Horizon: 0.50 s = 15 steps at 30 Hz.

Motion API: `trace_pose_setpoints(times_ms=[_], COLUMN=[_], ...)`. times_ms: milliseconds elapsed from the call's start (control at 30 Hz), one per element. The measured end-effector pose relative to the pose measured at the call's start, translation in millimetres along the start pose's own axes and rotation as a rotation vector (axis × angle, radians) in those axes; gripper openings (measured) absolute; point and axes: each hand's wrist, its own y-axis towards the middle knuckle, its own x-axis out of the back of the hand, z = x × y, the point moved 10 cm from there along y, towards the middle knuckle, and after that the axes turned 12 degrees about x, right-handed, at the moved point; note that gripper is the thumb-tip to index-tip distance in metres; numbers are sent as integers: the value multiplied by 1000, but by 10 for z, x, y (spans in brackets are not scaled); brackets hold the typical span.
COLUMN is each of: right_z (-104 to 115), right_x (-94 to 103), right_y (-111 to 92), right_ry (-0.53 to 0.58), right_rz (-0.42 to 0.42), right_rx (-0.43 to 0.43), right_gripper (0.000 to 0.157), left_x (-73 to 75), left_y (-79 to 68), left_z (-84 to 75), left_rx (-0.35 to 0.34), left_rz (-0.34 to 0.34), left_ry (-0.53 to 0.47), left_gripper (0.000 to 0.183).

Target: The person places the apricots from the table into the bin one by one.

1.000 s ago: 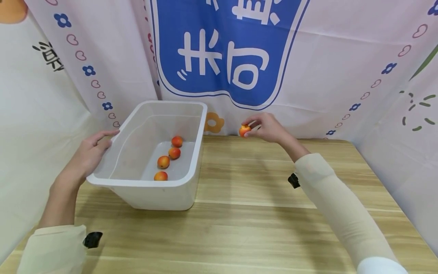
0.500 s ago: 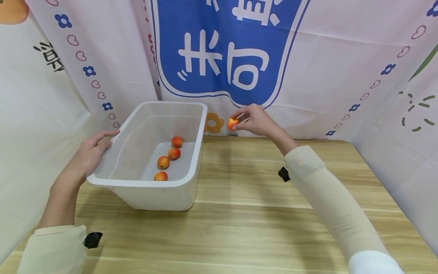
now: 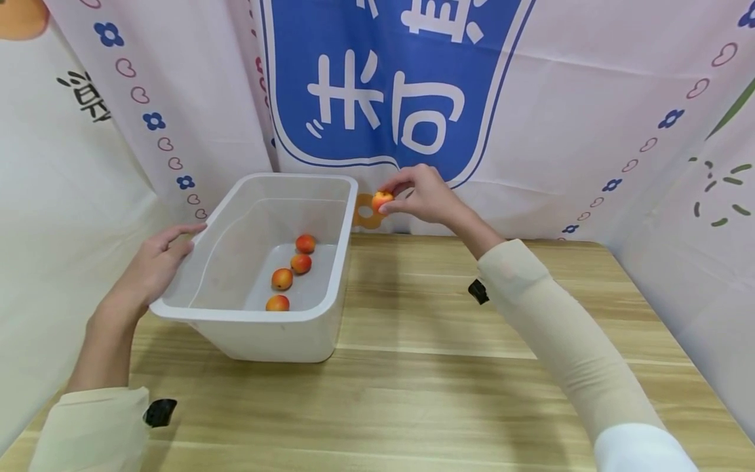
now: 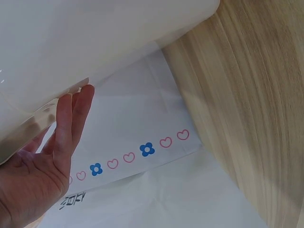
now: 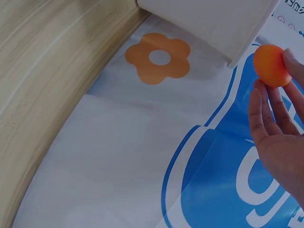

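My right hand (image 3: 427, 196) pinches a small round orange-red fruit (image 3: 382, 202) between thumb and fingertips. It is held in the air just right of the white plastic tub (image 3: 337, 262), at about the height of the tub's rim. Seen from the right wrist, the fruit (image 5: 270, 65) sits on the fingertips near a corner of the tub (image 5: 209, 21). Several similar fruits (image 3: 282, 279) lie on the tub's floor. At the tub's left rim, my left hand (image 3: 154, 265) touches the edge from outside. The left wrist view shows fairly straight fingers (image 4: 64, 128) against the underside of the rim.
The tub stands on the left part of a wood-grain table (image 3: 413, 393). Behind the table hangs a white cloth (image 3: 566, 151) with a blue printed panel (image 3: 377, 141), and white cloth also covers both sides.
My right hand has moved left and slightly up with the fruit, closer to the tub's right rim. The left hand, the tub and the fruits inside have stayed put.
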Motion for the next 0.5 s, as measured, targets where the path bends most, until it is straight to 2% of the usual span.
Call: trace_pose_setpoints(times_ms=[233,500], right_z=[175,396], right_x=[-81,-203], right_y=[137,357], right_ry=[57,3], right_rz=[-32,-67], right_rx=[14,25], right_gripper=[32,38], left_x=[3,11], left_y=[2,6], left_z=[4,10], left_rx=[7,22], left_rz=[1,-3], left_ry=[-4,-5], left_gripper=[50,50])
